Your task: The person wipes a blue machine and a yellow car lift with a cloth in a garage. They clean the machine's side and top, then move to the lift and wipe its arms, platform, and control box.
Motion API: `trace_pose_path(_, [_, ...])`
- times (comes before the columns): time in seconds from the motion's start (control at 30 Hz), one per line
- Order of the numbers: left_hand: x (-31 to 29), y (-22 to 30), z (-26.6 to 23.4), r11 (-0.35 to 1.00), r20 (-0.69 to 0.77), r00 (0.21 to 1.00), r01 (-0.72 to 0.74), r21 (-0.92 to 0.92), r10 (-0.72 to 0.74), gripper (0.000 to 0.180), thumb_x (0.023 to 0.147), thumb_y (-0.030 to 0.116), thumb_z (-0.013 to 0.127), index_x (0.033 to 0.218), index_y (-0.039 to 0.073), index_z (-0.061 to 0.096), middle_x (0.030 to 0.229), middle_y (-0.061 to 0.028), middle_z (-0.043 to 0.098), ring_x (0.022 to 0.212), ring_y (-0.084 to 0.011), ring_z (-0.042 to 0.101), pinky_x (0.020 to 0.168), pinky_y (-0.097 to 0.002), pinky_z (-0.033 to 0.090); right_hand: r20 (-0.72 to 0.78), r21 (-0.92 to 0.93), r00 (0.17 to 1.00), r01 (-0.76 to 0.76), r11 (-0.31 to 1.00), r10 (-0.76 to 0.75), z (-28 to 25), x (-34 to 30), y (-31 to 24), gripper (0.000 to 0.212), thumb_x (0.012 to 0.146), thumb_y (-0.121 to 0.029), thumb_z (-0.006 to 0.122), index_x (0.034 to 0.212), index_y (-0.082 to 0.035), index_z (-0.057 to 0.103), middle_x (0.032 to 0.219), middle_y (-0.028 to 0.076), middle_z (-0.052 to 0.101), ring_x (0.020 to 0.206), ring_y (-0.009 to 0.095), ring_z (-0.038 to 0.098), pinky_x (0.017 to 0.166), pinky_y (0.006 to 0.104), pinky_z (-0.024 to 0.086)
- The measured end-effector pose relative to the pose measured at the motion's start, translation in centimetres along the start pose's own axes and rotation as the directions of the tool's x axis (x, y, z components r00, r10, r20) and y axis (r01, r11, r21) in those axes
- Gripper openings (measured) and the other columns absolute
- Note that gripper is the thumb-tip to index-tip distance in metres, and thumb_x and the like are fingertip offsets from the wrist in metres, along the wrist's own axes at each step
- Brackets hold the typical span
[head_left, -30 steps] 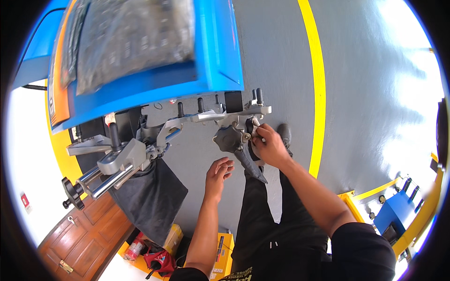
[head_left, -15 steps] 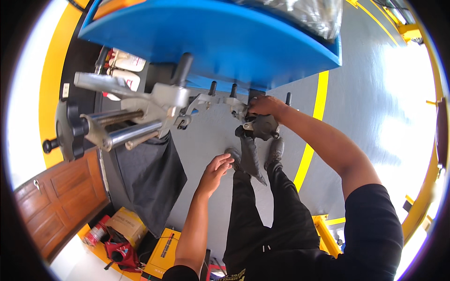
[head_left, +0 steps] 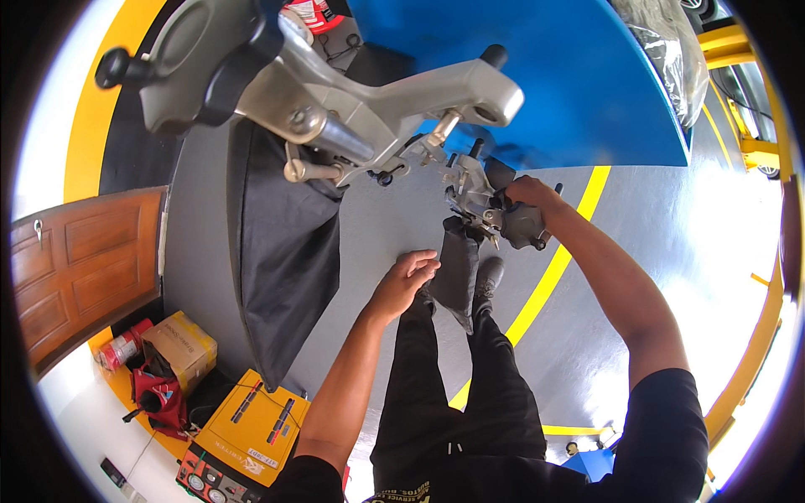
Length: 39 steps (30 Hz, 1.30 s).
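My right hand (head_left: pixel 532 192) is closed on a silver metal wheel clamp (head_left: pixel 471 189), beside its dark lobed knob (head_left: pixel 524 225). The fingertips are partly hidden behind the clamp. Below it hangs a dark grey cloth pouch (head_left: pixel 459 272), just above my shoes. My left hand (head_left: pixel 407 283) hovers left of the pouch, fingers loosely bent and apart, holding nothing. At the upper left, close to the camera, looms a similar large metal clamp (head_left: pixel 402 109) with its own dark lobed knob (head_left: pixel 201 67). Neither hand touches it.
A blue cabinet or panel (head_left: pixel 537 75) spans the top, with clear plastic wrap (head_left: pixel 662 50) at its right. A black cloth (head_left: pixel 285 243) hangs at left. Lower left are a yellow machine (head_left: pixel 243 427), a cardboard box (head_left: pixel 180 344) and a red bag (head_left: pixel 159 398). A yellow line (head_left: pixel 545 289) crosses the grey floor.
The view has shifted, and the near clamp appears larger and farther right. My right hand and the clamp it holds appear farther right. My left hand stays empty, slightly higher in the picture.
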<state>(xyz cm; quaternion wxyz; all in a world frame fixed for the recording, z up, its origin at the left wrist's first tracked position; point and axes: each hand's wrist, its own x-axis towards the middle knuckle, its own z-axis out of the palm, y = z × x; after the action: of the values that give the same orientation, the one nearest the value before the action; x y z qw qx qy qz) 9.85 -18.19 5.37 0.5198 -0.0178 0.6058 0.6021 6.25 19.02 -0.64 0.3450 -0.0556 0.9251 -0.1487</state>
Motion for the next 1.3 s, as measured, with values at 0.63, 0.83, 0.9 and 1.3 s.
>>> trace_pose_path(0.63, [7.1, 6.6, 4.0, 0.953, -0.200, 0.933, -0.282, 0.115, 0.300, 0.045, 0.104, 0.042, 0.059, 0.130, 0.005, 0.064, 0.118, -0.0084, 0.071, 0.110, -0.0170, 0.064, 0.095, -0.0348, 0.048, 0.065, 0.865, 0.988, -0.124, -0.485, -0.138, -2.7, -2.7, -5.4, 0.048, 0.097, -0.025, 0.069, 0.134, 0.004, 0.061, 0.117, 0.009, 0.070, 0.099, 0.015, 0.066, 0.088, 0.0295, 0.054])
trace_pose_path(0.83, [12.8, 5.6, 6.4, 0.933, -0.426, 0.869, -0.099, 0.347, 0.251, 0.032, 0.094, 0.032, 0.075, 0.093, 0.001, 0.070, 0.078, -0.0010, 0.067, 0.069, -0.0126, 0.056, 0.064, -0.0317, 0.044, 0.087, 0.982, 0.994, -0.097, -0.164, -0.071, -3.4, -3.4, -4.3, 0.045, 0.098, -0.023, 0.069, 0.131, 0.006, 0.061, 0.114, 0.010, 0.070, 0.103, 0.016, 0.067, 0.090, 0.0294, 0.053])
trace_pose_path(0.9, [14.0, 4.8, 7.0, 0.963, -0.473, 0.852, -0.119, 0.241, 0.224, 0.027, 0.090, 0.026, 0.078, 0.088, 0.001, 0.068, 0.075, 0.0002, 0.066, 0.066, -0.0136, 0.056, 0.063, -0.0311, 0.043, 0.051, 0.982, 0.998, -0.056, -0.180, -0.030, -3.2, -3.7, -4.6, 0.044, 0.097, -0.023, 0.070, 0.130, 0.005, 0.061, 0.114, 0.010, 0.070, 0.101, 0.016, 0.067, 0.088, 0.0296, 0.054])
trace_pose_path(1.3, [15.0, 4.7, 3.8, 0.993, -0.374, 0.922, 0.072, -0.098, -0.103, 0.033, 0.089, 0.015, 0.077, 0.118, 0.012, 0.063, 0.106, -0.0005, 0.070, 0.101, -0.0148, 0.067, 0.090, -0.0373, 0.050, 0.075, 0.997, 0.997, -0.075, -0.010, -0.021, -1.7, -2.7, -3.8, 0.041, 0.097, -0.017, 0.067, 0.134, 0.002, 0.062, 0.117, 0.009, 0.072, 0.106, 0.018, 0.068, 0.098, 0.0329, 0.052])
